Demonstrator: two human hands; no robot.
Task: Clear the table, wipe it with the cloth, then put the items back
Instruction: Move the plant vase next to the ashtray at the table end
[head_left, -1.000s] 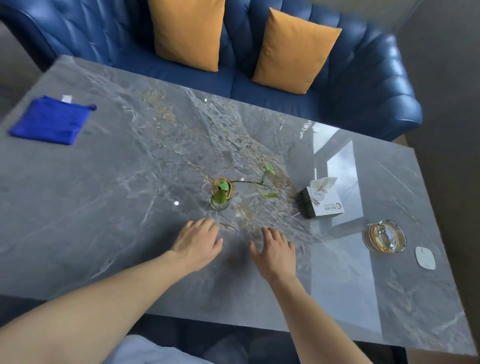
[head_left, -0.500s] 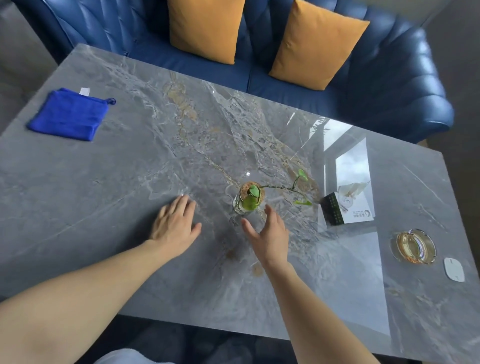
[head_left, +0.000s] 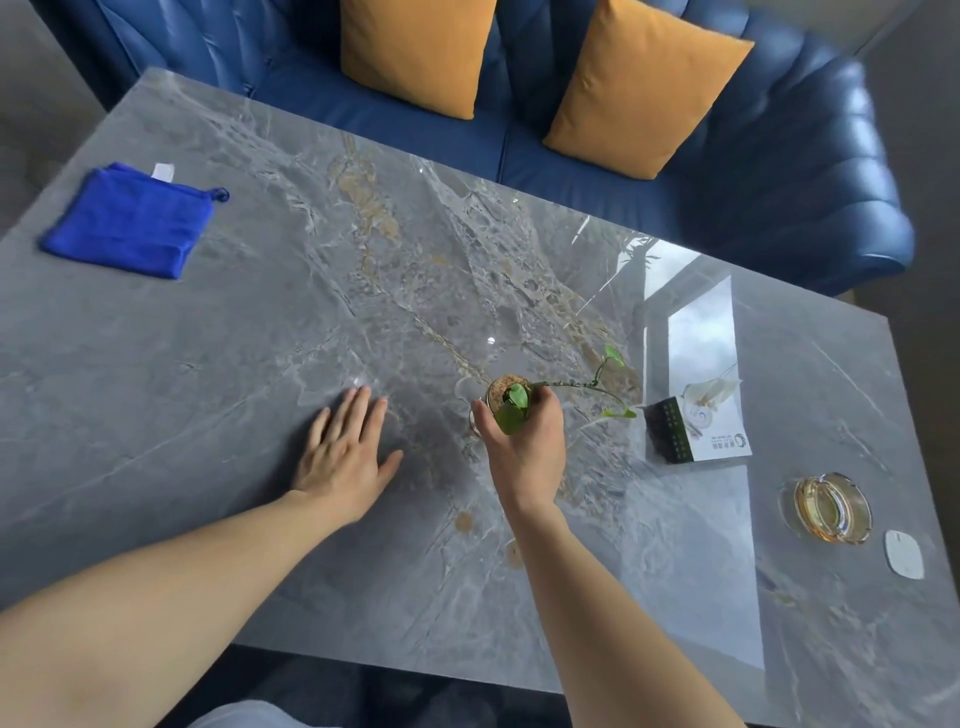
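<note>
A small glass vase with a green plant cutting (head_left: 511, 400) stands near the middle of the grey marble table (head_left: 363, 291). My right hand (head_left: 524, 447) wraps around the vase from the near side, fingers closed on the glass. My left hand (head_left: 345, 452) lies flat on the tabletop to the left of the vase, fingers spread, holding nothing. A folded blue cloth (head_left: 132, 221) rests at the table's far left. A tissue box (head_left: 693, 428), a glass ashtray (head_left: 831, 506) and a small white flat object (head_left: 904, 553) sit on the right side.
A blue sofa (head_left: 753, 197) with two orange cushions (head_left: 644, 88) runs along the table's far edge. The near table edge crosses the bottom of the view.
My right hand moved forward and closed around the vase. My left hand slid left, away from the vase, and lies flat on the table.
</note>
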